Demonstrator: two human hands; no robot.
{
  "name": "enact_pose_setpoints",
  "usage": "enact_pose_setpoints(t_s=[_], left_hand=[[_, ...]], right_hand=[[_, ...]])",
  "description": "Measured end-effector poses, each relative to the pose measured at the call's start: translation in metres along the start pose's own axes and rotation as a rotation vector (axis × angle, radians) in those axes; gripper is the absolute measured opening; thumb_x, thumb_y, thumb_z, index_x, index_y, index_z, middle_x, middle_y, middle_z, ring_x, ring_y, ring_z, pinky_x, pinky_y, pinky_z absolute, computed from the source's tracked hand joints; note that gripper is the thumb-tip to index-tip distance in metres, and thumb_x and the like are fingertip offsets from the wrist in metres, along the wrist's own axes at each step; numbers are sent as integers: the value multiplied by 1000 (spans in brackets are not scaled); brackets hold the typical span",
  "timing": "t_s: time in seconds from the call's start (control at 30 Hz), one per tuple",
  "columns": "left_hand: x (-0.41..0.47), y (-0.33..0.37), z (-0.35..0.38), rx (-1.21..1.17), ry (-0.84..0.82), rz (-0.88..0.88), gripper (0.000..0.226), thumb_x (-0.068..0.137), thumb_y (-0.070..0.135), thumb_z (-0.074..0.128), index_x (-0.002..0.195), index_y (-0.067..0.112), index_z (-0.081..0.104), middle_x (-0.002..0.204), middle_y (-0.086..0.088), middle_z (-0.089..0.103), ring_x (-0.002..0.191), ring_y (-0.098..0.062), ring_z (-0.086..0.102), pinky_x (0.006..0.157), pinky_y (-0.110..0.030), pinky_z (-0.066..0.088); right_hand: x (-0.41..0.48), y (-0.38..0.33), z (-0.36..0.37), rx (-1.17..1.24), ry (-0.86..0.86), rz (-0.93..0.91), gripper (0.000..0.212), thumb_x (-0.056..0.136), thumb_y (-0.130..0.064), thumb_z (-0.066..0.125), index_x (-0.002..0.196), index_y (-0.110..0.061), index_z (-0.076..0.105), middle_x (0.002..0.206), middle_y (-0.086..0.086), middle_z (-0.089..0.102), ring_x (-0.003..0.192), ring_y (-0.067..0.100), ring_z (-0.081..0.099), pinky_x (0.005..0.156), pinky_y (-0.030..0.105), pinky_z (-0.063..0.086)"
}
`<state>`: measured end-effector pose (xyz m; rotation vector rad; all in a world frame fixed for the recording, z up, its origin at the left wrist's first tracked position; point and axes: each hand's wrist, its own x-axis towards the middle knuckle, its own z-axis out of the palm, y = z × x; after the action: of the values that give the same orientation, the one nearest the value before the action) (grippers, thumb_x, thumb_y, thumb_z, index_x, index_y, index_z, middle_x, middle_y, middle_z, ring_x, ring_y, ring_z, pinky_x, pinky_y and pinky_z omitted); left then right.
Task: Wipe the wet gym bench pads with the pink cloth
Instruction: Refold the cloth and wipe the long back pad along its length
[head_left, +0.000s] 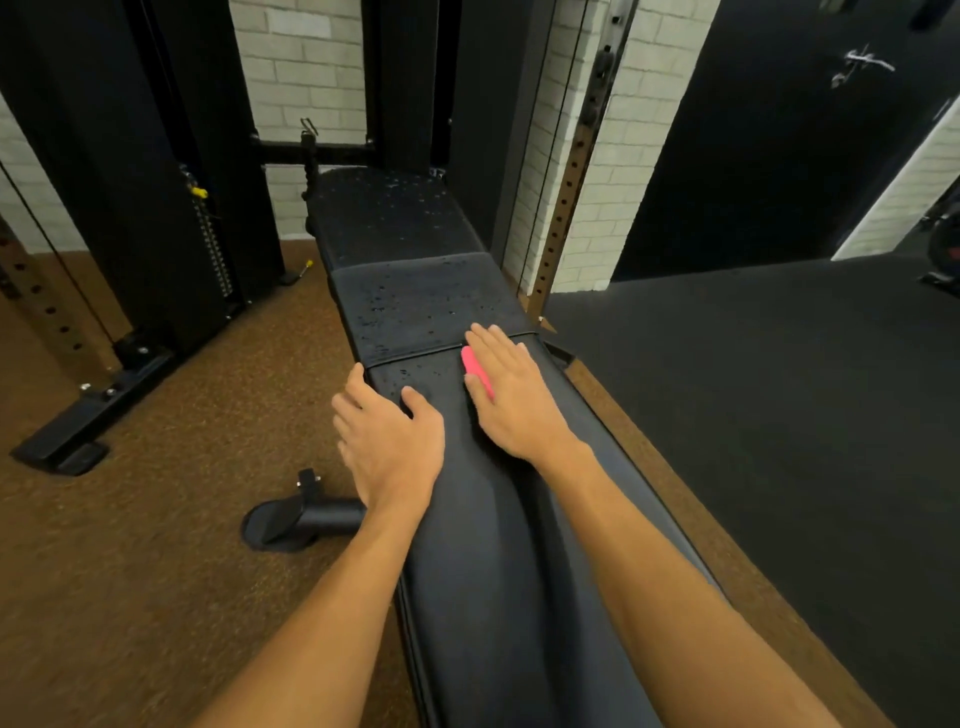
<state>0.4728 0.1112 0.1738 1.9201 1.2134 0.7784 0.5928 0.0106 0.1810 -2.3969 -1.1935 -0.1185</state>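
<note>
Here, right hand (511, 395) flat on pink cloth (475, 370)

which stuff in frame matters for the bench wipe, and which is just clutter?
Job:
- pink cloth, under the flat right hand
- left hand, resting on the near pad
- middle pad and far pad, both with droplets

Lying about:
- black cylindrical attachment on the carpet
- weight stack
- yellow-tipped pin
- perforated upright
</note>
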Motion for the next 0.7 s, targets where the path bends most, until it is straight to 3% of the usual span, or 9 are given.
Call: enact_pose_setpoints(t_s=[0.1,0.27,0.4,0.5,0.7], left_hand=[[1,0,1,-6,3,2,67,102,36,57,159,16,30,153,-14,43,140,-36,45,115,-55,40],[1,-2,2,-7,9,-2,64,102,37,55,158,17,31,153,-13,43,138,-35,46,113,-55,41],[2,-1,2,-5,22,-7,60,104,39,52,158,20,31,154,-11,43,138,-33,48,112,-54,43],[1,-4,4,-3,20,-18,59,105,44,50,158,26,30,156,-7,43,136,-33,52,110,-54,45],[-2,-1,2,9,37,-29,55,107,45,49,157,33,31,155,-1,45,133,-28,54,109,-48,43]], right_hand=[[-14,23,-7,-3,-3,-38,56,116,-35,38,169,-18,29,177,-3,23,166,13,9,136,42,8],[0,19,-3,-4,88,198,58,116,-32,35,170,-13,24,179,2,13,167,20,2,136,45,5],[10,-11,6,-28,33,20,60,116,-33,34,170,-12,20,179,2,12,167,19,2,135,44,0],[-3,8,1,-3,-48,-127,59,116,-36,35,171,-17,21,179,-3,14,166,13,2,136,42,3],[14,17,-1,-60,20,61,60,116,-33,32,170,-10,18,180,6,10,167,24,0,135,47,4]])
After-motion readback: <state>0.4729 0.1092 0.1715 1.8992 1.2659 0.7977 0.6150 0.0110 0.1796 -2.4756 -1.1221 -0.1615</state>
